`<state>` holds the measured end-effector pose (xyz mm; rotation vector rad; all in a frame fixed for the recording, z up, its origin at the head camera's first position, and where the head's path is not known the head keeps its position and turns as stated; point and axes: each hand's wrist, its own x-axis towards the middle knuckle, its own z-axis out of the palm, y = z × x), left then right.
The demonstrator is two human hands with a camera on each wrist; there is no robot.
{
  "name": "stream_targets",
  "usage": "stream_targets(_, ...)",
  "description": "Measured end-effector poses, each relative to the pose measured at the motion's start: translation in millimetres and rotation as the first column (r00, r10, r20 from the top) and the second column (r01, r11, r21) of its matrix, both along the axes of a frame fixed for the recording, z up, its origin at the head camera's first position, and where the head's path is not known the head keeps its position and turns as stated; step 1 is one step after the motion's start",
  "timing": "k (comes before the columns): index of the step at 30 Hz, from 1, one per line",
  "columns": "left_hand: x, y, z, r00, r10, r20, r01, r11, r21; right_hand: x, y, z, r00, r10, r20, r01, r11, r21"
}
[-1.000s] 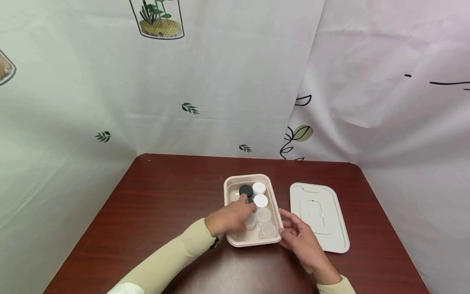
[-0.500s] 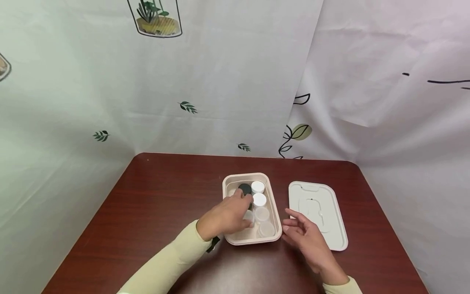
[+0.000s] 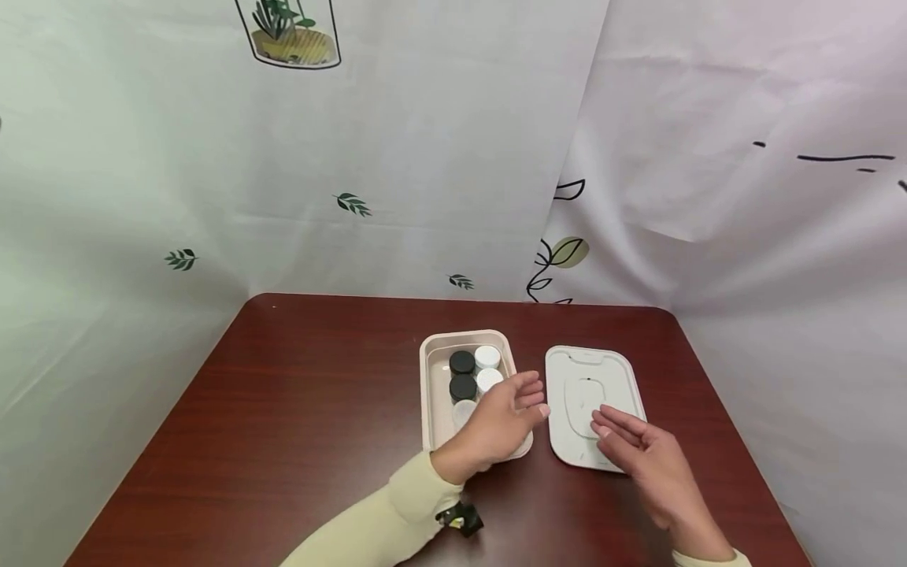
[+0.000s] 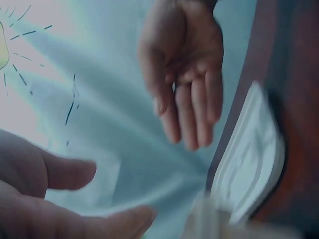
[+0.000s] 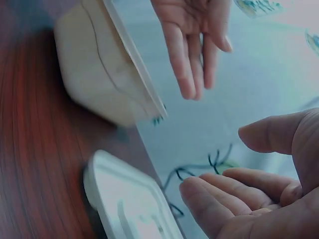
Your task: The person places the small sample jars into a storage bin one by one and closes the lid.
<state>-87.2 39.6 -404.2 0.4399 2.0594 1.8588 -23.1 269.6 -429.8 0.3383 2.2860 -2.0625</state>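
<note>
Both hands have left the beige plastic box (image 3: pixel 432 394); the right hand (image 3: pixel 648 457), fingers relaxed and empty, hovers nearest the flat white rectangular lid (image 3: pixel 591 405), whose long axis runs 12 to 6 o'clock, while the left hand (image 3: pixel 499 425), also slack and empty, lies at its 9 o'clock.

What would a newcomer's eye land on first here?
Probably the beige tray mid-table, holding black-lidded jars, white-lidded jars and at least one clear one. Next, the left hand open over the tray's near right corner, and the right hand open above the white lid lying flat beside it.
</note>
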Motion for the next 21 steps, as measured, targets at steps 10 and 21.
stream_targets(10,28.3,55.3,-23.5,0.985,0.091,0.144,-0.114,0.981,0.156,2.0,52.3,-14.8,0.980,-0.162,0.119,0.158,0.986,0.047)
stream_targets(21,38.7,80.3,-57.1,0.970,0.237,0.049,-0.233,0.969,-0.078,2.8,73.9,-38.9,0.939,-0.275,0.206,0.259,0.961,0.099)
